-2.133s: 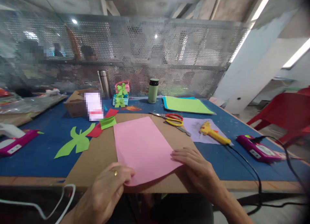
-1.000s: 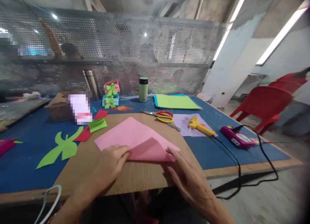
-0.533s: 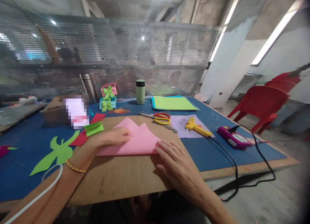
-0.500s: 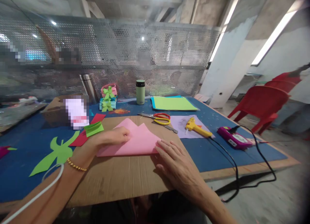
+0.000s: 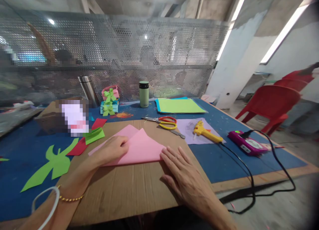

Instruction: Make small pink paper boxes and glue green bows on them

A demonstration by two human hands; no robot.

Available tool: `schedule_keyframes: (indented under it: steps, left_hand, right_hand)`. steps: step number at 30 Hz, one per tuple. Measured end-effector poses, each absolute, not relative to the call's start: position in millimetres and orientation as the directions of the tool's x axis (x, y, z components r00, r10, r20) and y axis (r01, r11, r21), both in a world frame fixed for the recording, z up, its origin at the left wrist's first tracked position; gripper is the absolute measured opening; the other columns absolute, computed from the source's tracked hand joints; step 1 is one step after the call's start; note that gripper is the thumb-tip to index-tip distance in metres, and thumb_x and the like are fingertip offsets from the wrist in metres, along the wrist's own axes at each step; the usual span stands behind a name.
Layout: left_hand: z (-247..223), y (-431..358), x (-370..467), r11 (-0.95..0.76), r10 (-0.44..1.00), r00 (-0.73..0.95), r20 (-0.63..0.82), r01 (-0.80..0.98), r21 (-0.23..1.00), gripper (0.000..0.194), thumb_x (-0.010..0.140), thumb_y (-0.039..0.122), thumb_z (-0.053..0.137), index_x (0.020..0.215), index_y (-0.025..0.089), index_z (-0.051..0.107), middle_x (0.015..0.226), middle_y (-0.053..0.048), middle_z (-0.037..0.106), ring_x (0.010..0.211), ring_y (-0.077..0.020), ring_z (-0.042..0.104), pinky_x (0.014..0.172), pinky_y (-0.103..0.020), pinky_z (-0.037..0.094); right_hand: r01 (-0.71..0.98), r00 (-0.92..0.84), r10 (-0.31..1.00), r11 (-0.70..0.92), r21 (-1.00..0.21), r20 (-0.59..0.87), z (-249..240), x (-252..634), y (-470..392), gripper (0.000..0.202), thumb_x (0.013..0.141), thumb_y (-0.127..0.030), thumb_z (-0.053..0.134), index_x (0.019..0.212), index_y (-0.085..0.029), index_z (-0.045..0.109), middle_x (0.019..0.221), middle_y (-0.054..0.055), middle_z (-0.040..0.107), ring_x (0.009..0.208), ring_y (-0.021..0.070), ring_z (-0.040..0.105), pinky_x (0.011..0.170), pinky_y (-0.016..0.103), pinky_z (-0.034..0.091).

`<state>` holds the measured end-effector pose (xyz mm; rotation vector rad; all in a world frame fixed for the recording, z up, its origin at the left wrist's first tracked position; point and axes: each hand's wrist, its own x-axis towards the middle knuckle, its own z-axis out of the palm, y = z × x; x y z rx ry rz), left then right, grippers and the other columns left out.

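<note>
A folded sheet of pink paper (image 5: 144,147) lies on the brown cardboard (image 5: 124,190), two pointed peaks facing away from me. My left hand (image 5: 114,150) has its fingers curled in a pinch on the paper's left part, gripping the upper layer. Flat against the paper's right corner rest the fingertips of my right hand (image 5: 179,170), its fingers spread and partly on the cardboard. Beyond the paper lie scissors (image 5: 168,123) with red and yellow handles and a grey flat tool (image 5: 178,133).
On the right are a yellow glue gun (image 5: 208,134) on lilac paper and a magenta power box (image 5: 246,143) with a black cable. Green cut paper (image 5: 57,162), a cardboard box (image 5: 47,120), a green bottle (image 5: 144,94) and stacked sheets (image 5: 179,106) stand or lie around.
My left hand has moved left and toward me with the paper's upper layer, and the right peak has shifted left. My right hand stays at the right corner. The view has shifted slightly.
</note>
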<state>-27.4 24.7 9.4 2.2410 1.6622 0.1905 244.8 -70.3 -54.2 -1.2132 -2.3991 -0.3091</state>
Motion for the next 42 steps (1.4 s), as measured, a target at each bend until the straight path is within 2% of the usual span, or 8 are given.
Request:
schedule_keyframes:
  steps: [3,7,11,18,21,28,35,42]
  left_hand:
    - [13,22,-24,-0.259,0.951,0.298,-0.082,0.913,0.315,0.021,0.081,0.016,0.042,0.063,0.020,0.034,0.060,0.004,0.039,0.057,-0.0130,0.035,0.056,-0.031,0.016]
    - [13,21,-22,-0.217,0.962,0.250,-0.111,0.945,0.246,0.020,0.082,0.014,0.043,0.065,0.021,0.036,0.063,0.003,0.044,0.057,-0.0138,0.037,0.056,-0.030,0.016]
    - [2,27,-26,-0.236,0.960,0.264,-0.098,0.943,0.233,0.019,0.082,0.018,0.044,0.065,0.022,0.036,0.062,0.002,0.044,0.058,-0.0154,0.040,0.056,-0.030,0.017]
    - [5,26,-21,-0.216,0.961,0.245,-0.132,0.956,0.201,0.023,0.081,0.017,0.045,0.062,0.021,0.033,0.060,0.003,0.041,0.056,-0.0146,0.037,0.056,-0.031,0.016]
    - [9,24,-21,-0.225,0.957,0.255,-0.138,0.954,0.200,0.024,0.083,0.016,0.045,0.063,0.021,0.033,0.060,0.003,0.041,0.056,-0.0143,0.037,0.056,-0.031,0.016]
    - [1,28,-24,-0.228,0.957,0.261,-0.127,0.946,0.229,0.024,0.083,0.015,0.046,0.064,0.021,0.035,0.062,0.003,0.043,0.057,-0.0143,0.037,0.056,-0.030,0.016]
    - [1,32,-23,-0.207,0.958,0.239,-0.156,0.958,0.198,0.026,0.087,0.014,0.045,0.065,0.021,0.035,0.063,0.004,0.042,0.059,-0.0136,0.037,0.056,-0.030,0.017]
    - [-3,31,-25,-0.225,0.955,0.259,-0.142,0.950,0.218,0.025,0.090,0.019,0.043,0.066,0.021,0.036,0.065,0.003,0.043,0.060,-0.0142,0.038,0.057,-0.030,0.018]
  right_hand:
    - [0.793,-0.526,0.709,0.608,-0.030,0.469,-52,244,-71,0.053,0.097,-0.031,0.056,0.146,-0.012,0.046,0.147,0.016,0.051,0.139,0.0304,0.045,0.118,0.060,0.032]
    - [0.792,-0.506,0.719,0.606,-0.076,0.476,-56,240,-73,0.053,0.097,-0.028,0.056,0.146,-0.011,0.046,0.146,0.017,0.053,0.138,0.0294,0.047,0.117,0.057,0.036]
    - [0.809,-0.471,0.707,0.585,-0.062,0.528,-64,233,-79,0.050,0.096,-0.022,0.055,0.143,-0.007,0.049,0.144,0.021,0.054,0.136,0.0323,0.048,0.112,0.056,0.043]
    - [0.790,-0.489,0.666,0.611,-0.037,0.563,-67,230,-91,0.040,0.098,-0.016,0.049,0.135,-0.004,0.056,0.140,0.019,0.058,0.136,0.0309,0.049,0.113,0.051,0.044]
    - [0.762,-0.509,0.636,0.646,-0.040,0.579,-67,232,-92,0.037,0.098,-0.014,0.049,0.132,-0.004,0.059,0.138,0.019,0.060,0.136,0.0300,0.049,0.113,0.049,0.045]
    - [0.768,-0.477,0.663,0.634,-0.094,0.577,-66,230,-93,0.035,0.099,-0.016,0.048,0.129,-0.004,0.060,0.134,0.019,0.063,0.130,0.0288,0.056,0.108,0.046,0.051]
    - [0.773,-0.460,0.681,0.623,-0.121,0.570,-65,231,-93,0.032,0.098,-0.017,0.050,0.127,-0.011,0.062,0.133,0.016,0.065,0.127,0.0288,0.057,0.108,0.050,0.049]
    - [0.762,-0.455,0.658,0.637,-0.121,0.599,-65,230,-94,0.030,0.095,-0.014,0.052,0.123,-0.010,0.062,0.128,0.015,0.067,0.121,0.0291,0.060,0.104,0.049,0.050]
